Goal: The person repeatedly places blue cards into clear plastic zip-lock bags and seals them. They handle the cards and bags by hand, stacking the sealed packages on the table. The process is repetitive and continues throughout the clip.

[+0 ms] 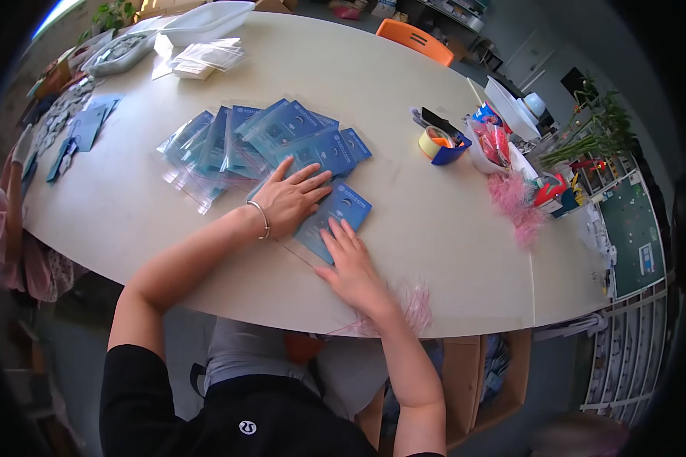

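Under my hands is a blue card in a clear plastic bag (350, 202), lying on the pale table (450, 266). My left hand (286, 202) rests palm down, fingers apart, over this card's upper left side and the edge of an overlapping pile of similar bagged blue cards (274, 133). On the same card's lower right part lie the fingers of my right hand (354, 266), stretched out and not gripping. A bracelet (264, 221) circles my left wrist. Beside my right wrist, a bundle of thin pink strands (415, 308) sits at the near table edge.
White packets (206, 59) and plastic trays (206, 23) stand at the far left. Another person's hand (23, 145) is near more blue cards (88, 126). To the right are a blue tape holder (450, 151), pink strands (518, 206) and plants (591, 129). Cardboard boxes (461, 388) sit below.
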Motion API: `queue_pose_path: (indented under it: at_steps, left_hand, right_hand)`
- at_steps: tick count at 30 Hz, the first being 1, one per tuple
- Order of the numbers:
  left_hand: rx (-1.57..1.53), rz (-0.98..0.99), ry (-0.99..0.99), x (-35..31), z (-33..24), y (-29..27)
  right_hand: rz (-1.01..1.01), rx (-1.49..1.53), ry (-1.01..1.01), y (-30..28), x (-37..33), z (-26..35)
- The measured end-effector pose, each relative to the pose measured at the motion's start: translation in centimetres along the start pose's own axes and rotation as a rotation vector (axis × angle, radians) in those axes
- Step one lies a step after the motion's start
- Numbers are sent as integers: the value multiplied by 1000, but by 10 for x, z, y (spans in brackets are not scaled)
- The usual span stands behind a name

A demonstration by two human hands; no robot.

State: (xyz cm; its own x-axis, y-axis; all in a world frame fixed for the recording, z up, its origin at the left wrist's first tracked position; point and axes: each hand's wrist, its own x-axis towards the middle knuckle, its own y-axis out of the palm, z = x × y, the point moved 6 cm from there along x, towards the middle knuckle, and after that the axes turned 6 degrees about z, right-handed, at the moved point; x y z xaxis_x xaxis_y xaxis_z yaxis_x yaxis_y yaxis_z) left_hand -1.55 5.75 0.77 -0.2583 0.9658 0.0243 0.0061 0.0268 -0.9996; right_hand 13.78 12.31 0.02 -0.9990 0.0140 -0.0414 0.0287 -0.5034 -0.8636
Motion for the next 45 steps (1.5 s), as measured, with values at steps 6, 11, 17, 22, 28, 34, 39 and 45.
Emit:
queue_pose_path:
  at_steps: [6, 11, 17, 22, 28, 34, 39, 45]
  left_hand:
    - [233, -252, -17, 1, 1, -5]
    - [-286, -88, 297, -45, -61, 10]
    - [-153, 21, 169, -65, -63, -2]
    - [-214, 2, 175, -68, -55, -4]
    - [-224, 17, 194, -66, -52, 0]
    - [-198, 31, 159, -66, -50, -2]
    - [-195, 39, 128, -65, -52, -3]
    - [-149, 66, 98, -64, -51, -1]
  right_hand:
    - [67, 139, -212, -14, -11, 4]
    - [-60, 480, 22, -34, -26, -19]
    - [-248, 256, 39, -40, -61, 15]
    - [-282, 83, -51, -31, -61, 28]
    - [-221, 35, 20, -21, -44, 26]
    - [-159, -238, -30, -6, -36, 37]
    - [-149, -177, -115, 1, -57, 67]
    - [-213, 445, -137, -55, -116, 65]
